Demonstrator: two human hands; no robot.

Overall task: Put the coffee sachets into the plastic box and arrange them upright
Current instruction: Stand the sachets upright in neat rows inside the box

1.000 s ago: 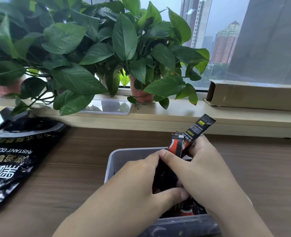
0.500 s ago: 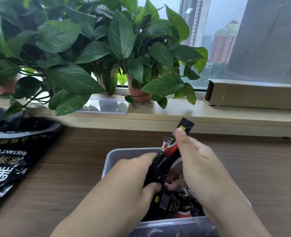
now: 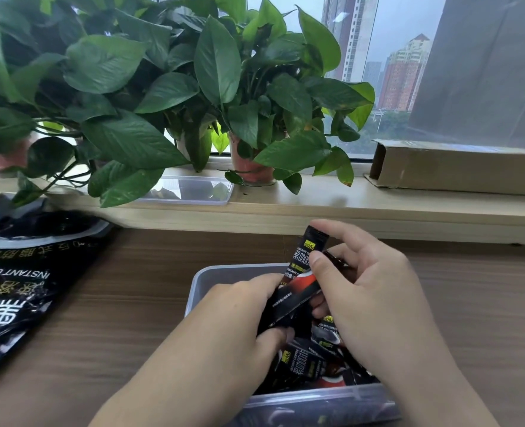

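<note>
A clear plastic box (image 3: 207, 280) stands on the wooden table just in front of me. Several black and red coffee sachets (image 3: 305, 363) lie loose inside it, partly hidden by my hands. My left hand (image 3: 239, 315) grips a small bundle of sachets (image 3: 292, 300) held slanted over the box. My right hand (image 3: 366, 291) pinches the top of one black sachet (image 3: 305, 251) between thumb and forefinger, holding it nearly upright against that bundle.
A large black instant-coffee bag (image 3: 17, 278) lies open at the left on the table. On the windowsill behind are potted plants (image 3: 252, 171), a clear box lid (image 3: 193, 191) and a long cardboard box (image 3: 458, 167). Bare wood (image 3: 486, 303) shows right of the box.
My right hand has opened out and shifted its grip to the top of one sachet, turning it more upright. The left hand keeps holding the bundle in the box.
</note>
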